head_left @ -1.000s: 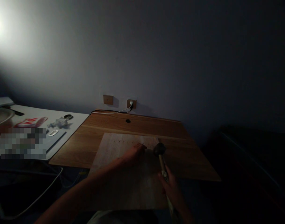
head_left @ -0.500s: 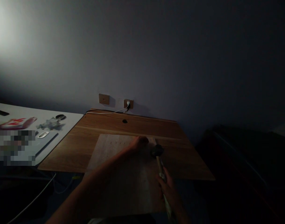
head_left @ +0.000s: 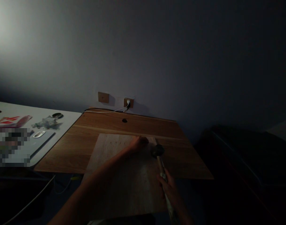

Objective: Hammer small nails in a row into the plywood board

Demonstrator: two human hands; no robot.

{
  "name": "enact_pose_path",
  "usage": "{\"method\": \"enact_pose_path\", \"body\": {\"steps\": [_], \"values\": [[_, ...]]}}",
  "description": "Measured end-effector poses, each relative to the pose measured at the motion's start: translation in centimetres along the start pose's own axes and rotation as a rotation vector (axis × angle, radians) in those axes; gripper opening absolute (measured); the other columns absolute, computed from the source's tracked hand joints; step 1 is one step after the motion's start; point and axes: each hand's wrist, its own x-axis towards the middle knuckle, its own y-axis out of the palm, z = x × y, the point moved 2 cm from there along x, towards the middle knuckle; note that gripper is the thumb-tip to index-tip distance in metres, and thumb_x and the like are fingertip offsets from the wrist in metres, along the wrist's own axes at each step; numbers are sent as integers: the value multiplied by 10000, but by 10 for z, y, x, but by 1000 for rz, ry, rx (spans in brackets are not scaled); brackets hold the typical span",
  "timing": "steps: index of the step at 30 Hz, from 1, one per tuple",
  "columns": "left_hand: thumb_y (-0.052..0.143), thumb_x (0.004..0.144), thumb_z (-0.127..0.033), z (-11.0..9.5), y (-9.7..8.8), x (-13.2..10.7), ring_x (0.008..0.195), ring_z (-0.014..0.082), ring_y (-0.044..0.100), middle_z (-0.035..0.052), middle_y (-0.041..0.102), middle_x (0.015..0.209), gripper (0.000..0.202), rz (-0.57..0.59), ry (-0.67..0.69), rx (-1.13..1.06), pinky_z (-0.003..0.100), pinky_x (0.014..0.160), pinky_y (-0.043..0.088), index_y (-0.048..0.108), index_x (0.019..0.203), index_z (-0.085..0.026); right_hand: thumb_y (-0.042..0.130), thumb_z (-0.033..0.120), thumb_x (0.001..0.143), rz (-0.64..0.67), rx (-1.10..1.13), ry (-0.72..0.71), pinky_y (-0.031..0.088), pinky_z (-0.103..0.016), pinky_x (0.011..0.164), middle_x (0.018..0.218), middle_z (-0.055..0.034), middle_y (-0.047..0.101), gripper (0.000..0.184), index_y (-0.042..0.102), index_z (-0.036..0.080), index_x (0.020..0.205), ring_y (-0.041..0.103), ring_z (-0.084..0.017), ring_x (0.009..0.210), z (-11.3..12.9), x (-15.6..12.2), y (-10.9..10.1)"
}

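A pale wooden board [head_left: 143,187] lies on the brown wooden table and juts out past its front edge. Several small dark dots, nails or holes, run in a row near the board's far edge. My left hand [head_left: 138,143] rests on the board just right of that row, fingers pressed together; whatever they pinch is too small and dark to see. Wrapped round a wooden handle, my right hand [head_left: 168,184] holds a hammer [head_left: 158,151]. Its dark, rounded head is over the board's right side, a little nearer to me than my left hand.
The brown table [head_left: 70,147] stands against the wall. Behind it, a plug with cables sits in a wall socket [head_left: 129,102]. A white table [head_left: 70,117] on the left bears a crumpled clear bag [head_left: 47,122], a dark round object [head_left: 57,115] and a red-and-white packet [head_left: 11,121].
The view has shifted slightly, so the surroundings sit a little further left. Both hands and the hammer keep nearly the same places over the board.
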Motion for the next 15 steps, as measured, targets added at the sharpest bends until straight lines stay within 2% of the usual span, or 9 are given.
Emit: {"method": "enact_pose_path", "body": {"steps": [7, 12, 15], "values": [[580, 758, -117, 4, 0, 2, 818, 206, 688, 61, 755, 898, 232, 20, 49, 15, 278, 752, 515, 743, 921, -141, 663, 559, 719, 3, -4, 13, 347, -212, 352, 569, 81, 510, 646, 564, 195, 1244, 434, -97, 378, 5, -3, 0], [618, 734, -134, 8, -3, 6, 872, 218, 679, 63, 760, 945, 234, 28, 96, 62, 312, 841, 511, 760, 919, -155, 643, 557, 735, 10, -9, -8, 351, -212, 361, 572, 81, 493, 622, 565, 211, 1246, 447, -102, 393, 4, -2, 0], [621, 742, -133, 10, -1, 8, 855, 207, 679, 56, 756, 932, 236, 52, 76, 53, 304, 825, 511, 759, 934, -143, 637, 571, 729, -1, -26, -9, 362, -211, 368, 576, 80, 496, 621, 568, 202, 1223, 448, -99, 400, 2, -1, 0]]}}
